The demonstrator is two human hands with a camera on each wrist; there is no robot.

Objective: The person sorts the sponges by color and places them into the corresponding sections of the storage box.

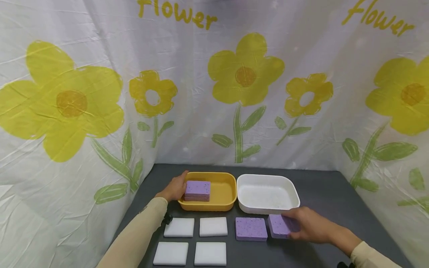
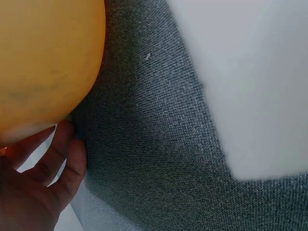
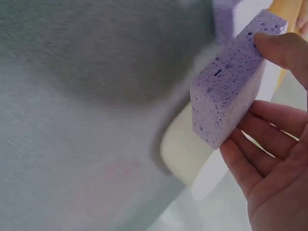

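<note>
At lower right, the right hand point(image 1: 311, 225) pinched 1 purple rectangular porous sponge point(image 1: 278, 226); at lower centre, the left hand point(image 1: 175, 187) gripped a yellow rectangular plastic tray point(image 1: 222, 188).

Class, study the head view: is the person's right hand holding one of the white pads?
No, the right hand grips a purple sponge, while the white pads lie on the dark table.

Head view: the 3 o'clock end of the purple porous rectangular sponge point(image 1: 277, 226) is covered by the bare right hand point(image 1: 313, 225). A small black object point(image 1: 167, 219) at 7 o'clock cannot be identified. Left-wrist view: the yellow rounded plastic tray point(image 2: 45, 62) at 10 o'clock and white rectangular pad point(image 2: 255, 86) at 2 o'clock are cut off.
</note>
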